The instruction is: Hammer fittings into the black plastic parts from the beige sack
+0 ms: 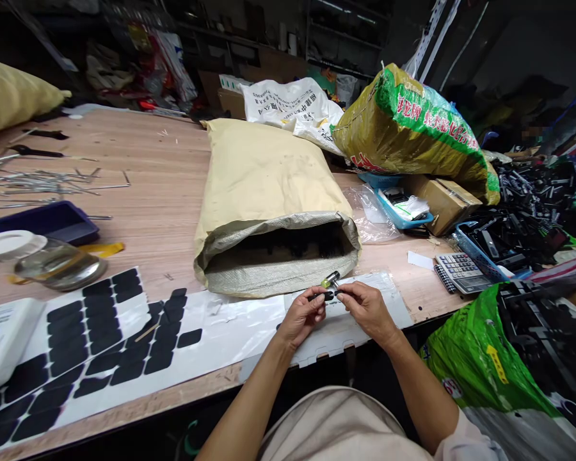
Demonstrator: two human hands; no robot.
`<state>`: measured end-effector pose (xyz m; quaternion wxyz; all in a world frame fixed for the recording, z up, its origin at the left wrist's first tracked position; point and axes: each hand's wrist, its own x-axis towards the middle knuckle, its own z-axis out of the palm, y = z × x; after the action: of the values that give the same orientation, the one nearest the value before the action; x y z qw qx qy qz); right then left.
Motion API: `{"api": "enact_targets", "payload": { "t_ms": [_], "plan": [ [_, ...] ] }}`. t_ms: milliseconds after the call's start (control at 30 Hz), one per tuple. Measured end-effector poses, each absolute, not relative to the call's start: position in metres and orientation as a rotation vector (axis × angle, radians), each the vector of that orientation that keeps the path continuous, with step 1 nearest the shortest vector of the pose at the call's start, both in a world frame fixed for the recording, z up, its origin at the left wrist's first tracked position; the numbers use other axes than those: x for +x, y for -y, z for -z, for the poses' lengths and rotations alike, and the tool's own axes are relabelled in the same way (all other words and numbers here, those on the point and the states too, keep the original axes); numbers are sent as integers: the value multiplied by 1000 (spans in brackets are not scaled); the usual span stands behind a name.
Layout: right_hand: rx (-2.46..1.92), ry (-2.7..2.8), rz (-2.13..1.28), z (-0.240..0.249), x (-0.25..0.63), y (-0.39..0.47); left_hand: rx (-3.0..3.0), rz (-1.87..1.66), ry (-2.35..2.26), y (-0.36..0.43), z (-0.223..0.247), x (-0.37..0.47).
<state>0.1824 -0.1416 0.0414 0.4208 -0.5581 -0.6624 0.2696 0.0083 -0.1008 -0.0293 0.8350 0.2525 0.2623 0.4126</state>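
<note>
Two hands meet at the front edge of the surface, and between them sits a slim black piece. Taking the hands as the dial's centre, the mouth of a yellow sack gapes at 10 o'clock, a calculator lies at 3 o'clock, and flat black pads spread at 8 to 9 o'clock. The piece is likely light and fairly stiff, probably smooth plastic or metal, so it may slip if pinched carelessly; it seems sturdy rather than fragile. Its slim sides offer the best hold, one end to each hand. The left hand is closed, thumb and fingers clamped on the piece's 9 o'clock end. The right hand has its fingertips together on a tiny dark bit at the 3 o'clock end; whether that joins the piece is impossible to tell. What looks like a small hammer shows just beyond, at 12 o'clock; whether either hand touches it is unclear.
</note>
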Motion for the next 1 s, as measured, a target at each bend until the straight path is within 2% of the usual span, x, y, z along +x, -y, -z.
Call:
{"api": "enact_targets", "payload": {
  "t_ms": [567,667,867,1000],
  "plan": [
    [-1391,1791,-516,-25,180,142,674,-864,-598,104,27,9],
    [-1412,1687,-706,-22,184,142,706,-845,-607,105,28,10],
    [-1399,1240,-1437,-28,193,137,709,-785,-590,106,28,9],
    [-1311,1146,-1675,-31,194,133,706,-754,-529,106,26,7]
  ]
}}
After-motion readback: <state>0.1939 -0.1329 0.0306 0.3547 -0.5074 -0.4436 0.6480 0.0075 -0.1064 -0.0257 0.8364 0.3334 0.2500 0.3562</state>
